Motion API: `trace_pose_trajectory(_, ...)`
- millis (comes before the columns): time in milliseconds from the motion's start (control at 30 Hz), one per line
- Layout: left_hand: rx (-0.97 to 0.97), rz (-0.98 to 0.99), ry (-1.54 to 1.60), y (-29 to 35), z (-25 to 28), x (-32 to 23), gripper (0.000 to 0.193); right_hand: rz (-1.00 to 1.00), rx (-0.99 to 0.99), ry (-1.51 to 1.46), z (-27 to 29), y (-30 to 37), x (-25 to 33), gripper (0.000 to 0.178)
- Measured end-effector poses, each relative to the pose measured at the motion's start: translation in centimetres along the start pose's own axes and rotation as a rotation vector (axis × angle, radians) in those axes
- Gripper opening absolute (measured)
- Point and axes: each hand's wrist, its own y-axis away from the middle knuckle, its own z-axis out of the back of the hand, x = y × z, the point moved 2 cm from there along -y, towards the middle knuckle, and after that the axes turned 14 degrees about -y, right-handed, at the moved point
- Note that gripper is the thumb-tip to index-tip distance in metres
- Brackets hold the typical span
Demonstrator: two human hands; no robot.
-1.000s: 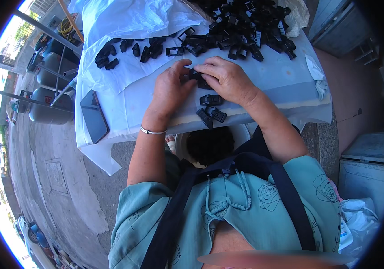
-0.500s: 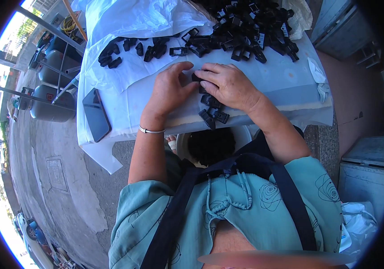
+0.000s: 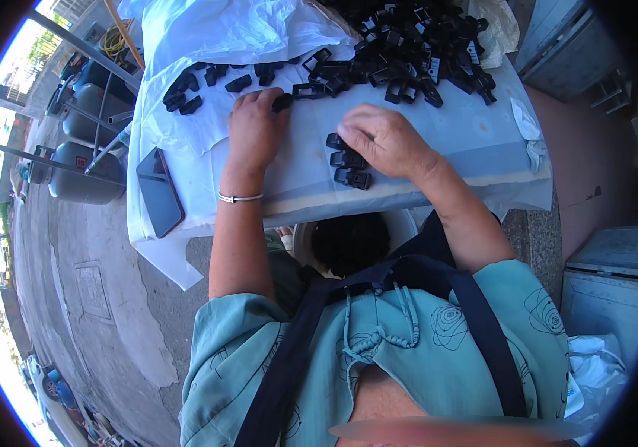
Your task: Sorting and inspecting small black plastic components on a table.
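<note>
Up on the white-covered table, my left hand has its fingers bent round a small black plastic part, beside the scattered parts at the far side. My right hand is closed, fingers and thumb drawn together against the upper end of a short row of black plastic parts. What lies under its fingertips is hidden. The row's three visible pieces lie close together, running toward the front edge. Below that edge a pale bucket holds a dark mass of contents.
A large heap of black parts covers the far right of the table. Loose parts lie on crumpled white plastic at far left. A phone rests by the left edge. Grey tanks stand beyond it.
My left hand has moved left and away from the row to a loose part. My right hand has shifted slightly right and nearer me. The lowest pieces of the row are gone from the table edge.
</note>
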Motion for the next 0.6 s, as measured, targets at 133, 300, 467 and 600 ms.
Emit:
trace_pose_trajectory(133, -0.105, -0.154, 0.140, 2.2, 0.3, -3.0, 0.030, 0.227, -0.372, 0.302, 0.3, -2.2, -1.3, 0.030)
trace_pose_trajectory(300, -0.202, -0.161, 0.014, 2.9, 1.4, -4.0, 0.032, 0.129, -0.306, 0.551, 0.0, -2.0, -2.1, 0.029)
trace_pose_trajectory(467, -0.051, -0.042, 0.282, 2.7, 2.5, -4.5, 0.026, -0.031, -0.358, 0.301, 1.7, -0.7, -1.6, 0.026)
trace_pose_trajectory(600, 0.153, 0.078, 0.403, 2.8, 3.7, -4.9, 0.022, 0.075, -0.306, 0.544, 1.7, 0.7, -1.6, 0.019)
